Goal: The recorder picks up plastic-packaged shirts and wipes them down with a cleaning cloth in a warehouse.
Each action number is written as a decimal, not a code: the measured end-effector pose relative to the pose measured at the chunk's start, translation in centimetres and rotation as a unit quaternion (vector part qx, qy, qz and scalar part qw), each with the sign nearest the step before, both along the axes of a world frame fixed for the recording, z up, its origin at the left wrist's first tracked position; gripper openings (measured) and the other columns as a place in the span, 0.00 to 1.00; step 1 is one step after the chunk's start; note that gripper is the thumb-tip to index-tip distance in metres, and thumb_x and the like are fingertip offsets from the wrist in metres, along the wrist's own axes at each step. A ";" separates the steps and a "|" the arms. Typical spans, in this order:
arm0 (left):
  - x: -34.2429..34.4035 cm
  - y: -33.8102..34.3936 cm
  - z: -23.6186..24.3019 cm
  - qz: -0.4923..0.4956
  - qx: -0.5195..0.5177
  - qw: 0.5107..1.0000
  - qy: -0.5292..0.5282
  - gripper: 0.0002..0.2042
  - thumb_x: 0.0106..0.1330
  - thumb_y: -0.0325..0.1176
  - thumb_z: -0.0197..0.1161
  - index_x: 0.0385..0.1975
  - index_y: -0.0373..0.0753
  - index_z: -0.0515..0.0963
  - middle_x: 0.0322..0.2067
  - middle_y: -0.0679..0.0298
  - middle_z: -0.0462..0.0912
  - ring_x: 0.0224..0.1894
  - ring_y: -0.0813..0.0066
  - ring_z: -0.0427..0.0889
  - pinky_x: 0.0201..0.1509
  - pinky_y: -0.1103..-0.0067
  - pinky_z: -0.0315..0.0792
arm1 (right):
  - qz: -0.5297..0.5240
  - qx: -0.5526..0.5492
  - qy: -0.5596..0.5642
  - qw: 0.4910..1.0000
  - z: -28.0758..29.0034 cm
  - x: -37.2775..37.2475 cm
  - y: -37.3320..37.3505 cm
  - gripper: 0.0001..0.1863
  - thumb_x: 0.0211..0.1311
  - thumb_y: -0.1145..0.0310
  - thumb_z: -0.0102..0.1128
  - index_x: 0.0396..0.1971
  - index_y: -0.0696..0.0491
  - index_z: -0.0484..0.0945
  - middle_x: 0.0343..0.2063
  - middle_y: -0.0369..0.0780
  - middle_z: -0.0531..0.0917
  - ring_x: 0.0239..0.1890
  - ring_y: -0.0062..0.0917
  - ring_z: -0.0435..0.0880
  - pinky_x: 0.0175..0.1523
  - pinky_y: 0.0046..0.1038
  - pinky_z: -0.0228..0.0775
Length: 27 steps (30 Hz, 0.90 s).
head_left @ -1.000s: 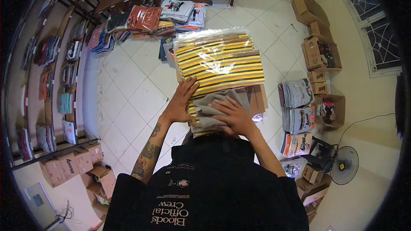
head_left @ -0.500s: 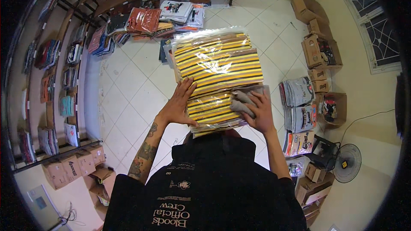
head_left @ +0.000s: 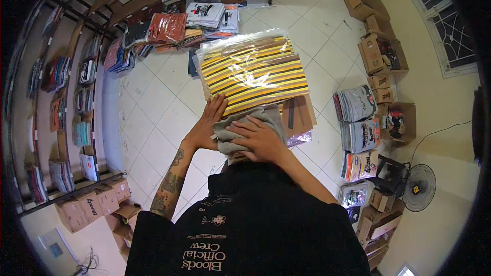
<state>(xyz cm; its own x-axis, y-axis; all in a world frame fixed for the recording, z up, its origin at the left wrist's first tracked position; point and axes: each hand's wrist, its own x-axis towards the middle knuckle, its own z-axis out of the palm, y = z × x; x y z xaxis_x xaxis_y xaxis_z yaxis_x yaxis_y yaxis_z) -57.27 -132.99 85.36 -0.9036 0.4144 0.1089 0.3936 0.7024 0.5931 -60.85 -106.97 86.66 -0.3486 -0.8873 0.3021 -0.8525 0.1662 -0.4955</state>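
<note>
A stack of bagged yellow, black and brown striped garments (head_left: 253,79) lies in glossy clear plastic in front of me. My left hand (head_left: 204,125) lies along the stack's left edge, fingers stretched out. My right hand (head_left: 255,138) lies with fingers outstretched on a crumpled grey cloth (head_left: 273,122) over the stack's near part, hiding the plastic beneath. Flat brown pieces (head_left: 299,115), perhaps cardboard, show at the right of the cloth, above a purplish bag.
Shelves of bagged garments (head_left: 61,74) line the left; more piles (head_left: 166,25) lie at the back. Right are garment piles (head_left: 355,102), cardboard boxes (head_left: 373,51) and a standing fan (head_left: 417,189). The tiled floor (head_left: 153,112) surrounds the stack.
My right hand moved right with the bunched cloth, baring the striped bag, then came back left, spreading the cloth over the near part. My left hand stays at the edge.
</note>
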 end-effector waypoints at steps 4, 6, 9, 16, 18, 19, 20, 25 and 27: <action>0.0 0.7 0.8 0.015 -0.006 1.000 0.001 0.71 0.34 0.64 0.80 0.77 0.37 0.44 0.77 0.50 0.43 0.80 0.48 0.39 0.81 0.53 0.36 | -0.022 0.058 -0.017 0.998 1.3 -1.4 3.2 0.21 0.54 0.57 0.71 0.49 0.40 0.83 0.69 0.32 0.72 0.73 0.29 0.65 0.77 0.50 0.48; 0.2 1.0 1.2 0.024 -0.014 1.000 -0.003 0.73 0.32 0.67 0.80 0.77 0.36 0.44 0.77 0.49 0.44 0.80 0.48 0.40 0.81 0.53 0.36 | -0.072 0.051 0.002 0.996 1.3 -2.2 5.2 0.19 0.54 0.56 0.71 0.47 0.40 0.84 0.68 0.31 0.73 0.73 0.28 0.65 0.77 0.53 0.45; 0.2 1.0 1.1 0.027 -0.023 0.999 -0.009 0.73 0.33 0.69 0.79 0.77 0.36 0.43 0.77 0.49 0.43 0.80 0.49 0.38 0.81 0.53 0.35 | -0.116 0.065 0.007 0.991 0.2 -3.4 8.7 0.16 0.55 0.57 0.70 0.44 0.42 0.84 0.66 0.33 0.75 0.73 0.32 0.66 0.78 0.56 0.40; 0.3 1.2 0.4 0.037 -0.020 0.999 -0.006 0.72 0.37 0.72 0.76 0.77 0.35 0.42 0.77 0.49 0.41 0.80 0.49 0.36 0.81 0.51 0.32 | -0.213 0.046 0.003 0.976 0.7 -4.6 12.9 0.14 0.55 0.63 0.71 0.41 0.49 0.84 0.63 0.39 0.78 0.71 0.40 0.68 0.76 0.55 0.48; 0.3 1.4 0.4 0.037 -0.012 0.999 -0.002 0.72 0.37 0.72 0.76 0.77 0.35 0.42 0.77 0.48 0.41 0.80 0.48 0.36 0.81 0.50 0.32 | -0.196 0.030 0.030 0.980 0.1 -4.3 12.3 0.15 0.52 0.63 0.73 0.39 0.49 0.83 0.61 0.39 0.79 0.70 0.40 0.69 0.75 0.55 0.50; 0.4 1.4 0.2 0.038 -0.012 0.999 0.000 0.72 0.37 0.72 0.76 0.77 0.35 0.42 0.77 0.48 0.41 0.80 0.47 0.36 0.80 0.50 0.32 | -0.187 0.025 0.038 0.981 -0.1 -4.0 11.6 0.15 0.50 0.63 0.74 0.39 0.49 0.83 0.60 0.39 0.79 0.70 0.40 0.69 0.75 0.54 0.51; 0.4 1.4 0.1 0.037 -0.011 0.999 0.002 0.72 0.38 0.71 0.76 0.77 0.36 0.42 0.77 0.48 0.41 0.80 0.47 0.36 0.80 0.49 0.32 | -0.179 0.013 0.029 0.983 -0.2 -3.6 10.4 0.17 0.48 0.64 0.74 0.39 0.49 0.83 0.59 0.40 0.80 0.69 0.40 0.70 0.74 0.53 0.56; 0.5 1.3 -0.2 0.030 -0.006 0.999 0.026 0.71 0.38 0.69 0.77 0.77 0.37 0.41 0.77 0.49 0.42 0.80 0.47 0.37 0.80 0.50 0.33 | -0.113 -0.025 0.001 0.993 -0.7 -1.9 4.6 0.22 0.44 0.63 0.73 0.44 0.46 0.84 0.61 0.38 0.79 0.67 0.38 0.72 0.73 0.48 0.61; 0.5 1.2 -0.3 0.037 0.005 0.999 0.017 0.68 0.40 0.64 0.78 0.78 0.39 0.42 0.78 0.50 0.43 0.80 0.48 0.37 0.80 0.50 0.33 | -0.062 -0.007 -0.001 0.998 1.0 -1.3 2.6 0.21 0.46 0.63 0.73 0.44 0.47 0.84 0.63 0.38 0.77 0.69 0.38 0.71 0.74 0.46 0.60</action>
<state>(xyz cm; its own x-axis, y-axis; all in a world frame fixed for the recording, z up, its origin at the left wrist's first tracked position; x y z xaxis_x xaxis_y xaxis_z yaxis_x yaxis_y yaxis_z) -56.74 -131.79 85.04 -0.9271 0.3462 0.1438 0.3616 0.7246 0.5867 -62.14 -104.41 87.62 -0.4554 -0.8334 0.3131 -0.8251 0.2630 -0.5001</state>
